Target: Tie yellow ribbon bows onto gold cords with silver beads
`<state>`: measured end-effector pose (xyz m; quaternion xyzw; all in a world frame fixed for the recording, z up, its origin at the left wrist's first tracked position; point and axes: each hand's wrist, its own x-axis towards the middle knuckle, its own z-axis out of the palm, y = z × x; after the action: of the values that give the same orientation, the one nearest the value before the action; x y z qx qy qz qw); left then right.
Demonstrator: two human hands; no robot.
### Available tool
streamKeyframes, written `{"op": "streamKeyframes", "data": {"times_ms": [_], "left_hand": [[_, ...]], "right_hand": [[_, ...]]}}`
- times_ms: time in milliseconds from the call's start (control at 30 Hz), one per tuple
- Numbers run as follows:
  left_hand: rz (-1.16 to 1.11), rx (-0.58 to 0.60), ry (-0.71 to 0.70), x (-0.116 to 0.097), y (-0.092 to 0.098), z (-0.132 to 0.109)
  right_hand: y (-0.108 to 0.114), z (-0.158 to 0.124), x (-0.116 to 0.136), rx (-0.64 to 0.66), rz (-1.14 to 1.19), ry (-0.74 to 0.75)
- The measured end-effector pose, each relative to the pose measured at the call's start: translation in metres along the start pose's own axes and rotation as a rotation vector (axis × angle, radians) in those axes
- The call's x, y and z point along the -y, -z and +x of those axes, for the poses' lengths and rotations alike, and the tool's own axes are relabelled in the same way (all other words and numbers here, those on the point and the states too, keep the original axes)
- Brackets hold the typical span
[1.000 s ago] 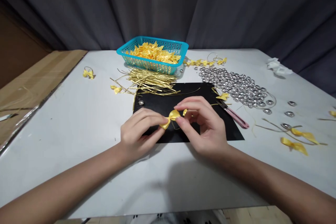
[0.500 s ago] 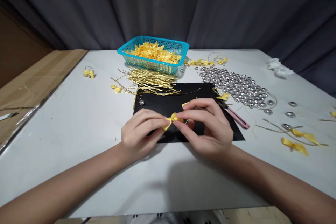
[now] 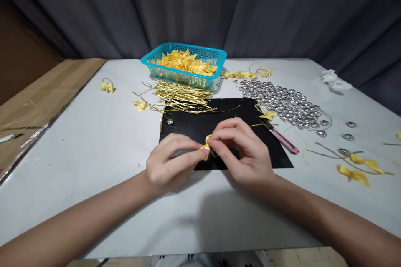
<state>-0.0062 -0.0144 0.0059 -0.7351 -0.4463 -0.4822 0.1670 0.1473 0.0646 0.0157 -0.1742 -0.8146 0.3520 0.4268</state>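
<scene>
Between my two hands is a small yellow ribbon bow (image 3: 206,150), held above the black mat (image 3: 188,129). My left hand (image 3: 172,160) pinches its lower left part between thumb and index finger. At its upper right side, the thumb and fingertips of my right hand (image 3: 246,150) are closed on it as well. A thin wire seems to hang by the bow, partly hidden by my fingers. On the mat's left part lies a silver bead (image 3: 170,122). Pink-handled scissors or snips (image 3: 283,139) rest across the mat's right edge.
A blue basket (image 3: 184,77) of yellow bows stands at the back. Before it lies a pile of gold wire ties (image 3: 181,94). Silver beads (image 3: 282,104) spread at the right. Loose bows (image 3: 354,174) lie at the right, another bow (image 3: 107,87) far left, and crumpled tissue (image 3: 335,80) back right.
The bow has turned more upright between my fingers. My right hand has shifted slightly left, its fingers drawn closer together, and my left thumb has moved further over the bow.
</scene>
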Motion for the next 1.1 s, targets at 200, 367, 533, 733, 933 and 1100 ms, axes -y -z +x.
{"op": "streamKeyframes", "data": {"times_ms": [200,367,533,733,933,1100], "left_hand": [[0.010,0.005,-0.042,0.002,-0.003,-0.005],[-0.007,0.039,-0.067,0.004,-0.005,-0.009],[-0.006,0.098,-0.163,0.006,-0.003,-0.012],[-0.066,0.195,-0.238,0.010,-0.009,-0.015],[-0.065,0.186,-0.182,0.010,-0.011,-0.009],[-0.084,0.210,-0.256,0.011,-0.006,-0.009]], "right_hand": [[0.003,0.004,0.001,0.055,0.006,0.025],[0.005,0.005,0.001,0.058,-0.070,0.121],[0.007,0.006,0.008,0.037,-0.091,0.142],[0.023,0.018,0.024,-0.137,0.122,0.134],[0.032,0.027,0.019,-0.150,0.482,-0.094],[0.036,0.031,0.021,-0.124,0.553,-0.268]]}}
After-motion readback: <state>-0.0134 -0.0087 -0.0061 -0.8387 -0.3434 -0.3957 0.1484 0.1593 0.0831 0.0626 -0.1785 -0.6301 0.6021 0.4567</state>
